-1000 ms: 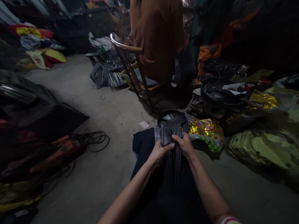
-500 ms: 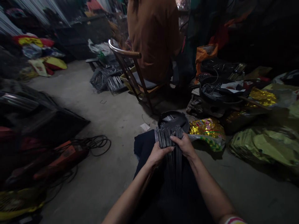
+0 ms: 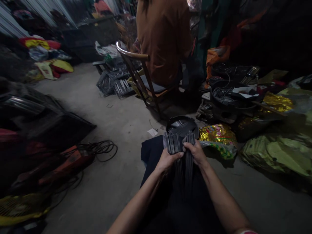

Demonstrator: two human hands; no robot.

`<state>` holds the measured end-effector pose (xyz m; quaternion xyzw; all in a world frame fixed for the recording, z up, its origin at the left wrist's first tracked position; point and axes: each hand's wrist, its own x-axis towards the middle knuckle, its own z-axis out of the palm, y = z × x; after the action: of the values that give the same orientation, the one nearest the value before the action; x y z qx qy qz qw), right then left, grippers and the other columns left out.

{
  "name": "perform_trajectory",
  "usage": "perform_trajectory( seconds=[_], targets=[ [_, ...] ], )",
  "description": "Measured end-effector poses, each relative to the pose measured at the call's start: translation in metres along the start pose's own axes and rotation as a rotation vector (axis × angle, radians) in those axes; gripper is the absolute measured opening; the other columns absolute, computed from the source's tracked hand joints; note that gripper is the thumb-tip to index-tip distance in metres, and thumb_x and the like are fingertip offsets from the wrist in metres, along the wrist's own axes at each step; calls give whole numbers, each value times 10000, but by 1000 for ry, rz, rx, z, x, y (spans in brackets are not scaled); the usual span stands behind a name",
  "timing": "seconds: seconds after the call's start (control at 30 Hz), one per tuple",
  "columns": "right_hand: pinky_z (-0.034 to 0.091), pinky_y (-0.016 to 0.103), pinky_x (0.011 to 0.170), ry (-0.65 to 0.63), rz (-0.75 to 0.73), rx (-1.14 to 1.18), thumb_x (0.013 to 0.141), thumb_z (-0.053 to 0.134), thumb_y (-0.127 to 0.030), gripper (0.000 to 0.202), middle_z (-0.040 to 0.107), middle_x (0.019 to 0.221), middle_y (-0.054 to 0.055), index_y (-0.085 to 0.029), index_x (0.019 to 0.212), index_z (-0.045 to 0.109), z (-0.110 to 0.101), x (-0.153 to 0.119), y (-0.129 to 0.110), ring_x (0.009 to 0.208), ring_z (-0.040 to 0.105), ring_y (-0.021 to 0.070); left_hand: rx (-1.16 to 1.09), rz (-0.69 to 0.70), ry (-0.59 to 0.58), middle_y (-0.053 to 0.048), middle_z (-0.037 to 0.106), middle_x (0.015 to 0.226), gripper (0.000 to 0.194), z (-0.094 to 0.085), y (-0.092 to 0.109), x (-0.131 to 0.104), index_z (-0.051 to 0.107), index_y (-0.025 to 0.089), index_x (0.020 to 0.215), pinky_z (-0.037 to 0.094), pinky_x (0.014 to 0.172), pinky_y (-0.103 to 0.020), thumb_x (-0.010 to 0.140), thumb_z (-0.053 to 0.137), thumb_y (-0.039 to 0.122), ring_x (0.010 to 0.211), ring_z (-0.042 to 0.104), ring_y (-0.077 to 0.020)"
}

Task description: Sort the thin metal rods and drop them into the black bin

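A wide bundle of thin dark metal rods (image 3: 172, 143) is gripped by my left hand (image 3: 168, 160), its thumb across the front. My right hand (image 3: 195, 151) is closed round a narrower bundle of similar rods (image 3: 189, 162). A small gap shows between the two bundles, which stand roughly upright above my lap, covered in dark cloth (image 3: 152, 152). Their lower ends fade into shadow. Just beyond them, a round black pan (image 3: 195, 125) on the floor holds more rods.
A person in a brown top (image 3: 163, 42) sits ahead on a chair (image 3: 133, 56). Gold packaging (image 3: 219, 133) and a greenish sack (image 3: 270, 152) lie on the right. Coiled cable (image 3: 107, 151) and an orange tool (image 3: 68, 157) are on the left.
My right hand has moved slightly right with its bundle, widening the gap to the left one. The whole view has shifted a little.
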<state>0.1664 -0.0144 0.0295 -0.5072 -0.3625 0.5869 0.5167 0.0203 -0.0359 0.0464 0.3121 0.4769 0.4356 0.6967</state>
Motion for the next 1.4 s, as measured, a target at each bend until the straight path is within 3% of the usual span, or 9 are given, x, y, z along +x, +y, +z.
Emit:
perform_trajectory(
  seconds=[0.13, 0.3, 0.5, 0.6, 0.93, 1.1, 1.4],
  targets=[
    [505, 309, 726, -35, -30, -69, 658, 805, -394, 336, 713, 811, 25, -185, 892, 686, 7, 0, -5, 720, 644, 187, 6, 29, 1, -112, 738, 981, 505, 2, -1, 1, 706, 115, 1007, 505, 887, -376, 552, 876, 254, 908, 685, -265],
    [501, 324, 714, -33, -21, -70, 667, 798, -415, 307, 718, 796, 38, -176, 830, 693, 12, 1, -6, 720, 649, 205, -36, 17, 11, -116, 739, 987, 539, 5, 3, -1, 698, 111, 1029, 512, 875, -367, 548, 882, 271, 926, 684, -274],
    [476, 278, 653, 12, -22, -62, 705, 769, -424, 293, 695, 739, 6, -186, 848, 677, 5, 0, -2, 653, 616, 166, -79, -75, 25, -47, 713, 748, 309, 1, 4, -5, 690, 112, 868, 501, 635, -267, 594, 795, 213, 623, 636, -165],
    [491, 283, 697, 2, -37, -80, 678, 792, -433, 348, 712, 805, 19, -182, 894, 684, 5, 1, -1, 710, 636, 177, -56, -86, 7, -19, 684, 689, 287, -1, 4, -6, 670, 121, 841, 483, 580, -252, 576, 770, 167, 562, 602, -144],
    [522, 326, 752, -51, 5, -39, 678, 792, -436, 353, 736, 899, 59, -178, 905, 711, 2, 2, 0, 788, 670, 215, -85, -70, -42, -47, 717, 789, 368, -4, 2, -5, 683, 111, 939, 524, 713, -304, 600, 804, 184, 661, 648, -174],
    [509, 292, 661, -18, 38, 41, 652, 794, -451, 360, 704, 713, 20, -175, 861, 694, 0, -2, -2, 643, 643, 178, -46, -59, -41, -56, 721, 831, 374, -4, 1, -4, 700, 108, 925, 519, 750, -297, 590, 832, 211, 712, 655, -175],
    [521, 328, 708, -22, 10, -51, 609, 821, -486, 418, 742, 841, 64, -174, 864, 707, 8, 2, 0, 772, 676, 233, -52, -59, -33, -69, 732, 846, 428, -2, -2, -2, 703, 114, 962, 526, 786, -334, 576, 849, 224, 752, 677, -211]
  ],
)
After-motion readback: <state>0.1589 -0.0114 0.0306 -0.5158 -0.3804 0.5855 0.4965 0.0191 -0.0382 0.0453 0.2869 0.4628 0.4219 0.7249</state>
